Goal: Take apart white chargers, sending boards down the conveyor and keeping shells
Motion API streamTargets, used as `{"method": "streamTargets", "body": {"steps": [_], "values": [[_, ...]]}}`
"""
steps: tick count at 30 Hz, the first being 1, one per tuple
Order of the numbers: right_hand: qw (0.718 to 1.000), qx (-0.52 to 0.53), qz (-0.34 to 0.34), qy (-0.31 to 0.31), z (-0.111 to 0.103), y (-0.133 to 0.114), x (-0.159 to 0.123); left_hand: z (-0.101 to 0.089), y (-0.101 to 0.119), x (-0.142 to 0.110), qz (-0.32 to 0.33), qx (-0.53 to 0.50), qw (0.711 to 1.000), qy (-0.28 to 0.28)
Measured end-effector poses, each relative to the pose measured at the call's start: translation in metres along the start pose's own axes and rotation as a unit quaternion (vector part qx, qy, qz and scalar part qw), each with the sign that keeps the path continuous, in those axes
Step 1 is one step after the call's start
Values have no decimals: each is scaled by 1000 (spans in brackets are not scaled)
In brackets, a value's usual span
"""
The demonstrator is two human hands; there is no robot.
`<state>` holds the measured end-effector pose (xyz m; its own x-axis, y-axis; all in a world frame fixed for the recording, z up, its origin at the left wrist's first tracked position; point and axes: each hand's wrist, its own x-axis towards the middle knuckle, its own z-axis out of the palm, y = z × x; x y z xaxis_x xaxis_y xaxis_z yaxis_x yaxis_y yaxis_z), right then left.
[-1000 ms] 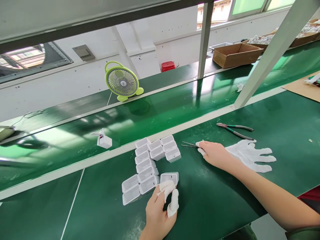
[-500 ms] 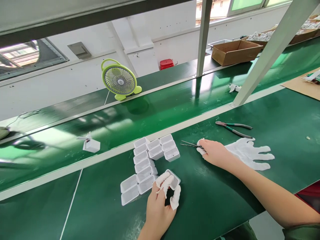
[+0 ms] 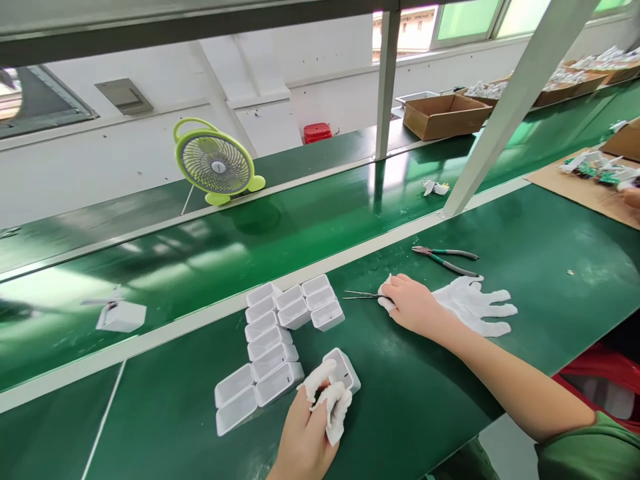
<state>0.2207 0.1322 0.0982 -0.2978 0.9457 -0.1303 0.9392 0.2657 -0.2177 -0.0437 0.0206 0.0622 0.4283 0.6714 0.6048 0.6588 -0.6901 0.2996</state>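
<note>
My left hand point(image 3: 313, 423), its fingertips in white cloth cots, is closed on a small white plastic housing point(image 3: 343, 369) and tilts it up off the green bench. Beside it lie several identical open white housings point(image 3: 273, 333) in rows. My right hand point(image 3: 413, 305) rests on the bench to the right, fingers pinched on thin metal tweezers point(image 3: 363, 295) whose tips point left toward the housings. The right thumb and forefinger also wear white cots.
A white glove point(image 3: 475, 305) lies right of my right hand, green-handled cutters point(image 3: 445, 257) behind it. A white part point(image 3: 120, 315) rides the glossy conveyor belt point(image 3: 280, 233). A green fan point(image 3: 215, 162), cardboard boxes point(image 3: 445, 113) and a slanted frame post point(image 3: 500, 100) stand beyond.
My left hand has lifted one housing away from the rows and tilted it. The white part on the belt has drifted left. My right hand stays put with the tweezers.
</note>
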Motion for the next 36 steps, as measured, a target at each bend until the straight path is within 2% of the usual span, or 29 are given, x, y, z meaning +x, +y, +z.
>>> {"method": "streamTargets", "body": {"steps": [6, 10, 12, 15, 20, 23, 26, 29, 31, 33, 36], "values": [[1000, -2, -10, 9, 2, 1, 0, 4, 3, -9, -81, -28, 996, 9], [999, 19, -3, 34, 3, 1, -3, 2, -1, -6, -84, -14, 996, -28], [998, 31, 13, 54, 1, 8, 2, 2, -1, -3, -81, -14, 996, -43], [995, 37, 49, 74, -11, 37, 32, 5, -1, 0, -66, -23, 996, -47], [986, 3, 143, 90, -44, 94, 114, 10, 2, 1, -70, -28, 997, -20], [980, -15, 173, 98, -56, 106, 146, 16, 1, -2, -44, -29, 998, -18], [980, -28, 170, 98, -59, 102, 158, 24, -1, -7, -56, -34, 998, -25], [984, -36, 142, 98, -57, 86, 156, 33, -2, -12, -78, -44, 996, -19], [990, -38, 101, 91, -53, 69, 143, 38, -2, -13, -82, -52, 995, -16], [996, -36, 42, 76, -45, 47, 117, 39, -4, -12, -80, -62, 995, -1], [998, -25, -55, 28, -26, 15, 59, 35, -5, -7, -78, -77, 994, 7]]}}
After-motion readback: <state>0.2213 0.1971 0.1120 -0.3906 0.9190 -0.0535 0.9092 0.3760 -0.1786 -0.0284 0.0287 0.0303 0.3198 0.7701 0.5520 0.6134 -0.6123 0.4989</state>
